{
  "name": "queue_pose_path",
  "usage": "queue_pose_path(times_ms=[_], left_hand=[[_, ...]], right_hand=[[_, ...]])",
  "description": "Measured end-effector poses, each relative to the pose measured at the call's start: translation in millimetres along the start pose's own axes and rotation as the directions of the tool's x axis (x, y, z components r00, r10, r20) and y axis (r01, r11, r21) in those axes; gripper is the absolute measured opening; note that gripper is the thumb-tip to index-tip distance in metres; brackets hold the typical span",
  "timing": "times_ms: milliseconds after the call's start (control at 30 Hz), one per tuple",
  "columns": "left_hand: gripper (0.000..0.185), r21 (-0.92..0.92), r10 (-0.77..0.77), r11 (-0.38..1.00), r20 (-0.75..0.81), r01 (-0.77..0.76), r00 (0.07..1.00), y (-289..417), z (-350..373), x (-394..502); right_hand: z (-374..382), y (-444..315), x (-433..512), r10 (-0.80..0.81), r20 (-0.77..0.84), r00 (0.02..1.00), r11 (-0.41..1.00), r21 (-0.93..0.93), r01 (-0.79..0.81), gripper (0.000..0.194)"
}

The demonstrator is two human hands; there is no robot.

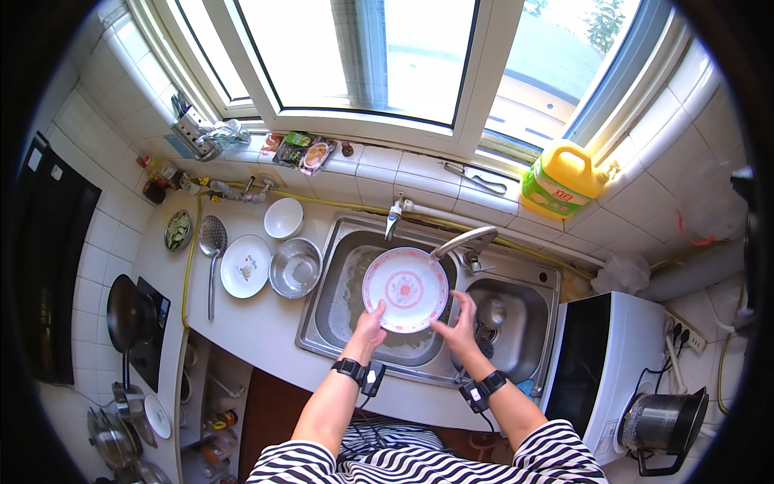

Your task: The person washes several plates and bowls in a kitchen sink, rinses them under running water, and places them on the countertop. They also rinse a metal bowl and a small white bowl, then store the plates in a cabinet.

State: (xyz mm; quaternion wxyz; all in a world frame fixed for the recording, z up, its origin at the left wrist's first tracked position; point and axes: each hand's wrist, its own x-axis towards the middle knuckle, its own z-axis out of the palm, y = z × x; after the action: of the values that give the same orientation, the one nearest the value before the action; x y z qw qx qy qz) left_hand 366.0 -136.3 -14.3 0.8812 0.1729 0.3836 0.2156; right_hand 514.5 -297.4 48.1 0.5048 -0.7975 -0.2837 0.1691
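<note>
A white plate with a pink floral pattern is held tilted over the large left basin of a steel double sink. My left hand grips its lower left rim, thumb on top. Beside the lower right rim is my right hand, fingers spread, its thumb at the edge; whether it bears any weight I cannot tell. The curved faucet spout ends at the plate's upper right rim. Cloudy, sudsy water lies in the basin below. In the smaller right basin rests a metal ladle.
Left of the sink stand a steel bowl, a white bowl, a white plate and a skimmer. A yellow detergent jug and a knife sit on the ledge. A white appliance borders the right side.
</note>
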Motion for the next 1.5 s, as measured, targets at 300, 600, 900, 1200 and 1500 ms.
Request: queue_pose_path(times_ms=[300,600,900,1200,1500], left_hand=[[0.050,-0.240,-0.034,0.969,0.138,0.066,0.990,-29,19,-5],[0.054,0.098,-0.023,0.995,-0.016,0.024,1.000,-26,29,4],[0.056,0.335,0.035,0.942,-0.026,-0.024,0.999,-19,15,-5],[0.056,0.459,-0.103,0.883,-0.007,0.095,0.995,-6,1,-9],[0.053,0.143,0.029,0.989,0.000,-0.029,1.000,-19,5,-6]], right_hand=[[13,9,17,0.522,0.331,0.786,0.797,0.138,-0.588,0.017],[37,3,6,-0.265,0.278,0.923,0.633,-0.672,0.384,0.069],[35,2,37,-0.157,0.494,0.855,0.724,-0.532,0.440,0.074],[29,-3,36,-0.268,0.679,0.684,0.441,-0.544,0.713,0.070],[23,19,14,0.113,-0.168,0.979,0.962,-0.228,-0.150,0.044]])
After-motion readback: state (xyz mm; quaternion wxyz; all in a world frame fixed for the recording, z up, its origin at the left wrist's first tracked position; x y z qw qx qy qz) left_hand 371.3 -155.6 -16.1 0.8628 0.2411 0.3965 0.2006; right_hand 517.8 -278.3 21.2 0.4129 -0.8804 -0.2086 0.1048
